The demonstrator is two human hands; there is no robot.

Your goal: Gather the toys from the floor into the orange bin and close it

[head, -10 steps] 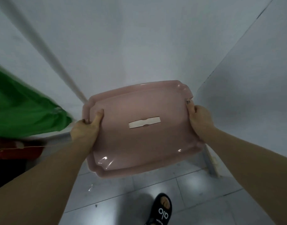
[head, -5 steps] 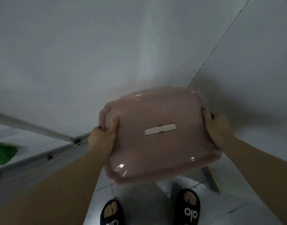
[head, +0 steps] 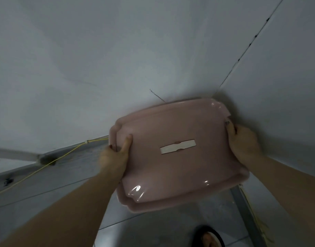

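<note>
A pale pink plastic bin lid (head: 178,173) with a white label strip at its middle fills the centre-right of the head view, held up in the air in front of a wall corner. My left hand (head: 115,157) grips its left edge, thumb on top and fingers curled under the rim. My right hand (head: 242,141) grips the right edge the same way. The lid tilts down toward me. No toys show in this view, and the bin body is hidden if it is under the lid.
White walls meet in a corner (head: 242,56) behind the lid. A grey baseboard (head: 28,168) with a yellow cord (head: 46,164) runs along the left. Grey floor tiles lie below, and my foot in a black sandal (head: 209,237) shows at the bottom.
The view has swung right and the green cloth has left the frame. The lid, still held in both hands, has moved toward the wall corner. One foot has dropped out of view.
</note>
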